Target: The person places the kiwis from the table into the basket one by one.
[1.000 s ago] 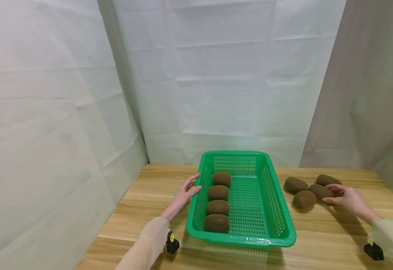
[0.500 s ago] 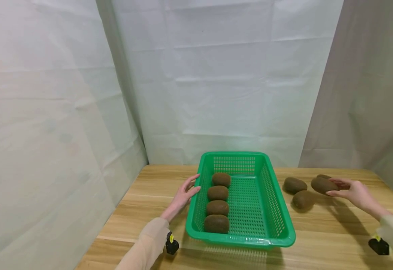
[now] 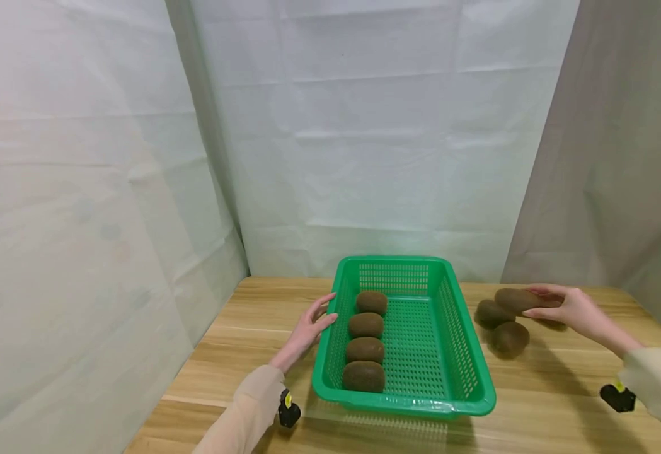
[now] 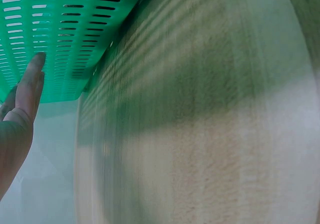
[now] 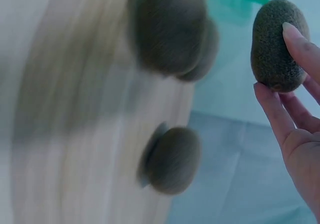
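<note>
My right hand (image 3: 573,310) pinches a brown fuzzy kiwi (image 3: 515,301) between thumb and fingers. In the right wrist view that kiwi (image 5: 278,49) is raised off the table. Two loose kiwis (image 3: 510,339) lie just left of and below the held one, and another (image 3: 554,325) is partly hidden behind the hand. A green plastic basket (image 3: 404,403) stands left of them, with several kiwis (image 3: 365,349) in a column along its left side. At its left rim rests my left hand (image 3: 307,328); the left wrist view shows straight fingers (image 4: 30,89) against the slotted wall.
The wooden table (image 3: 234,340) ends at white sheeting (image 3: 387,157) behind and on the left. Grey sheeting (image 3: 602,189) hangs at the right. A black wrist camera (image 3: 288,410) is strapped at each sleeve.
My right hand has lifted a kiwi from the group and carried it leftward, over the neighbouring kiwis. The left hand and the basket stay where they were.
</note>
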A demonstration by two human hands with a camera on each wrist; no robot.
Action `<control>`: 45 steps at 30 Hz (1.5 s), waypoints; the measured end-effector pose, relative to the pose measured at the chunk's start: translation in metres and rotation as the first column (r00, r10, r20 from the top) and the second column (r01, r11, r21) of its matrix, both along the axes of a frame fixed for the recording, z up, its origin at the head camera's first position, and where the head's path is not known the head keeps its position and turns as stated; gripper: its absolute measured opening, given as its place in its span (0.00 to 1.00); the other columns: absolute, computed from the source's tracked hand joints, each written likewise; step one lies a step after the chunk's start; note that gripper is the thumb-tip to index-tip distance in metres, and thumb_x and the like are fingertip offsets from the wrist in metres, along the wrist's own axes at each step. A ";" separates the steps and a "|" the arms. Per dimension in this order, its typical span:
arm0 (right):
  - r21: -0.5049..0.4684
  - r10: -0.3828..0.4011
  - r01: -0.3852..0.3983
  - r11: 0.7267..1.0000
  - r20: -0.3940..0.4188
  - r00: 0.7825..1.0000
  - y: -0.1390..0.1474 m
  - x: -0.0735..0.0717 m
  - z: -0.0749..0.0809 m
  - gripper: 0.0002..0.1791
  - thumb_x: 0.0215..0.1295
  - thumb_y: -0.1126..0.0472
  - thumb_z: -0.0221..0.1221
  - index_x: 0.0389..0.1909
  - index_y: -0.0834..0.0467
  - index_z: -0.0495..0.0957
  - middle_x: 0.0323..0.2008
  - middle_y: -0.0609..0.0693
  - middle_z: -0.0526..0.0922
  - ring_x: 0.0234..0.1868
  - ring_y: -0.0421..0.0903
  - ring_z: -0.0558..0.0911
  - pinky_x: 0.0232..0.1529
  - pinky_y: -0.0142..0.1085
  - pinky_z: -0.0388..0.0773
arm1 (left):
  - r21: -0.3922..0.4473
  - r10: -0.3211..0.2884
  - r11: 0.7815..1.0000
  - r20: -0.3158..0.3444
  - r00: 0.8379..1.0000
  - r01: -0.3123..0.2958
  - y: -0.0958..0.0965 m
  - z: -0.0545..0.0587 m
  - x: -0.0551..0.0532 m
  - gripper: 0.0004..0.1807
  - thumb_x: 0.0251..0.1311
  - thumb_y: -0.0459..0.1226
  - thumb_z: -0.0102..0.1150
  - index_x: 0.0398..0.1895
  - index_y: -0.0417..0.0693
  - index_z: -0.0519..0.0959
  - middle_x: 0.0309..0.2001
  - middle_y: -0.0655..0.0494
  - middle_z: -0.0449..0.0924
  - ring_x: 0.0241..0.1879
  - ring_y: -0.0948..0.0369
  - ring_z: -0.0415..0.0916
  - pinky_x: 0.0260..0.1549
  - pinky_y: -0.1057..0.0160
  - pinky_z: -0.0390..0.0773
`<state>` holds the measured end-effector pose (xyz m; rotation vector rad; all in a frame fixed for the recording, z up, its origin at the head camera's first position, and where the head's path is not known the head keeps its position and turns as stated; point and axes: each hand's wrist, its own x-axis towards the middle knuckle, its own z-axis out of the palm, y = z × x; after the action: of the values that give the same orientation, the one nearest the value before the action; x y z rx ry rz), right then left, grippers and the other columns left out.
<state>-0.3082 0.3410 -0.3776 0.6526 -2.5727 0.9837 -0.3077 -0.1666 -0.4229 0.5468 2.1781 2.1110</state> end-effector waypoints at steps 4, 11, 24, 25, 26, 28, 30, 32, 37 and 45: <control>-0.011 0.068 -0.068 0.998 -0.016 0.998 -0.015 -0.003 0.009 0.27 0.49 0.61 0.68 0.51 0.66 0.75 0.45 0.62 0.77 0.41 0.26 0.72 0.33 0.27 0.73 | -0.013 -0.011 1.000 0.008 1.000 0.011 0.002 0.010 0.009 0.29 0.64 0.33 0.49 0.67 0.41 0.54 0.64 0.36 0.53 0.59 0.44 0.54 0.46 0.46 0.65; 0.025 0.134 -0.134 0.991 0.012 0.991 -0.040 -0.005 0.033 0.28 0.50 0.57 0.67 0.52 0.62 0.75 0.48 0.58 0.77 0.45 0.33 0.73 0.39 0.25 0.69 | -0.027 -0.015 1.000 0.004 1.000 0.015 0.003 0.016 0.013 0.29 0.65 0.34 0.48 0.67 0.40 0.54 0.64 0.36 0.52 0.60 0.44 0.54 0.46 0.47 0.66; 0.061 0.418 -0.434 0.899 0.179 0.891 -0.089 -0.011 0.065 0.28 0.49 0.54 0.67 0.53 0.58 0.75 0.48 0.50 0.77 0.48 0.43 0.75 0.44 0.42 0.72 | -0.013 -0.010 1.000 0.011 1.000 0.010 0.004 0.016 0.012 0.29 0.65 0.33 0.49 0.68 0.41 0.54 0.64 0.36 0.52 0.60 0.44 0.53 0.43 0.49 0.69; 0.060 0.440 -0.459 0.886 0.199 0.876 -0.093 -0.011 0.067 0.28 0.49 0.54 0.67 0.52 0.59 0.75 0.48 0.50 0.77 0.48 0.44 0.75 0.43 0.42 0.72 | -0.014 -0.010 1.000 0.012 1.000 0.010 0.003 0.016 0.012 0.29 0.64 0.33 0.49 0.68 0.41 0.54 0.64 0.36 0.51 0.60 0.44 0.53 0.43 0.49 0.69; 0.055 0.459 -0.482 0.874 0.226 0.859 -0.097 -0.011 0.068 0.28 0.49 0.55 0.67 0.52 0.58 0.75 0.49 0.50 0.77 0.48 0.44 0.75 0.43 0.41 0.72 | -0.015 -0.011 1.000 0.012 1.000 0.011 0.003 0.016 0.012 0.29 0.65 0.33 0.49 0.68 0.41 0.54 0.64 0.36 0.51 0.60 0.44 0.53 0.44 0.48 0.68; 0.045 0.489 -0.519 0.854 0.276 0.828 -0.104 -0.010 0.071 0.28 0.48 0.56 0.67 0.52 0.58 0.75 0.49 0.50 0.77 0.48 0.45 0.74 0.43 0.39 0.72 | -0.020 -0.012 1.000 0.012 1.000 0.012 0.004 0.015 0.012 0.29 0.65 0.33 0.49 0.68 0.41 0.54 0.64 0.37 0.51 0.60 0.44 0.53 0.45 0.47 0.67; 0.043 0.503 -0.543 0.838 0.322 0.802 -0.112 -0.010 0.073 0.28 0.48 0.56 0.68 0.52 0.58 0.75 0.49 0.49 0.77 0.49 0.46 0.74 0.43 0.38 0.72 | -0.029 -0.010 1.000 0.009 1.000 0.010 0.004 0.016 0.012 0.29 0.65 0.34 0.49 0.68 0.42 0.54 0.64 0.37 0.51 0.60 0.44 0.52 0.46 0.45 0.65; 0.046 0.506 -0.558 0.829 0.364 0.782 -0.120 -0.010 0.075 0.27 0.48 0.56 0.68 0.52 0.55 0.76 0.49 0.48 0.76 0.50 0.46 0.73 0.44 0.38 0.72 | -0.040 -0.006 0.999 0.008 1.000 0.006 0.004 0.016 0.012 0.29 0.64 0.35 0.49 0.68 0.42 0.54 0.64 0.37 0.52 0.60 0.44 0.53 0.46 0.43 0.64; 0.071 0.538 -0.619 0.782 0.425 0.728 -0.144 -0.012 0.080 0.26 0.46 0.56 0.69 0.50 0.54 0.77 0.48 0.45 0.77 0.50 0.45 0.73 0.44 0.38 0.72 | -0.052 0.006 0.999 0.007 1.000 -0.006 0.002 0.017 0.012 0.29 0.64 0.35 0.50 0.67 0.43 0.55 0.64 0.38 0.53 0.59 0.43 0.55 0.46 0.43 0.63; 0.055 0.638 -0.764 0.643 0.512 0.575 -0.191 -0.012 0.076 0.23 0.44 0.65 0.69 0.46 0.60 0.79 0.44 0.46 0.79 0.45 0.43 0.75 0.40 0.37 0.74 | -0.038 0.006 0.999 0.018 1.000 -0.005 0.000 0.018 0.014 0.29 0.64 0.34 0.50 0.67 0.42 0.55 0.64 0.37 0.53 0.59 0.43 0.54 0.47 0.43 0.62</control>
<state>-0.3197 0.1496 -0.3015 1.8691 -2.9059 1.0932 -0.2939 -0.1663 -0.4052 0.5173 2.2075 2.0644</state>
